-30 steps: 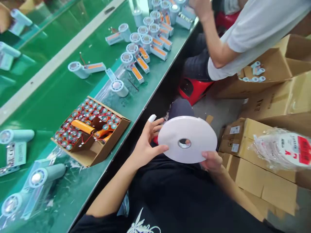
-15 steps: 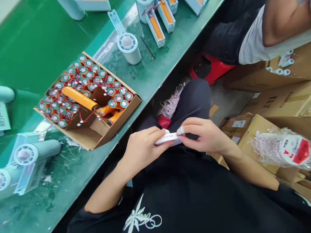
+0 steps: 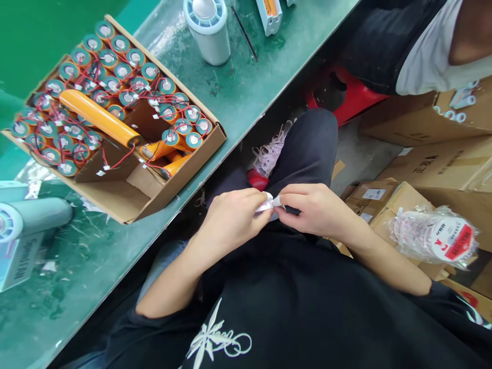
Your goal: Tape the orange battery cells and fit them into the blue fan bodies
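In front of my lap, my left hand [image 3: 234, 218] is closed around a small white roll of tape [image 3: 263, 207], with thumb and fingers on its sides. My right hand [image 3: 311, 209] pinches at the right edge of the same roll, and its fingertips meet those of the left. White coverings wrap some fingertips on both hands. Most of the roll is hidden behind the fingers, and I cannot tell whether a strip has been lifted from it.
On the green table [image 3: 238, 107], left, stands an open cardboard box [image 3: 142, 205] of orange battery packs [image 3: 100, 118] with red wires. Pale blue fan housings [image 3: 209, 36] and a thin black rod [image 3: 244, 34] lie beyond. Right are cartons [image 3: 442, 159], plastic-wrapped rolls [image 3: 434, 236], a red stool [image 3: 342, 100] and a seated person.
My fingers have drawn closer together and cover more of the roll, whose printed red edge showed before. The view has shifted, so the box appears larger and further left.
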A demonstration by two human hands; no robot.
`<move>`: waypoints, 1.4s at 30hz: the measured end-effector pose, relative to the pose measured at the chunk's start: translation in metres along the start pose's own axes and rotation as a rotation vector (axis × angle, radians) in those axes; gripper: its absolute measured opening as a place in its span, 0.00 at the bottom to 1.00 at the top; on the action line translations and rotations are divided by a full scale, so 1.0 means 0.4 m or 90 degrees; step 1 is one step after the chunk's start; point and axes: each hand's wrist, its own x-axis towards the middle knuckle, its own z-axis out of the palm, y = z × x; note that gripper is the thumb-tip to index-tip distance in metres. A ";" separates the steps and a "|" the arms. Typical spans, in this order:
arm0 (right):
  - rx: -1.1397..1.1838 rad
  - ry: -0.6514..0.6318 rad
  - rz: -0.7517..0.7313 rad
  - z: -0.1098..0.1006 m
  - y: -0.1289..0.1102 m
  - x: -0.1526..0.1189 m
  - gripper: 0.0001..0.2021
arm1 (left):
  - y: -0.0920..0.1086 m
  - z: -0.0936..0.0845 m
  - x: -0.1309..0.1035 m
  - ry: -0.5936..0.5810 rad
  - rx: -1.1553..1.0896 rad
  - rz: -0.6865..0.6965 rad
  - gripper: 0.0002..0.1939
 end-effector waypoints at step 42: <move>0.195 -0.060 0.159 0.017 -0.006 0.045 0.07 | -0.002 0.032 -0.002 0.083 -0.047 -0.008 0.07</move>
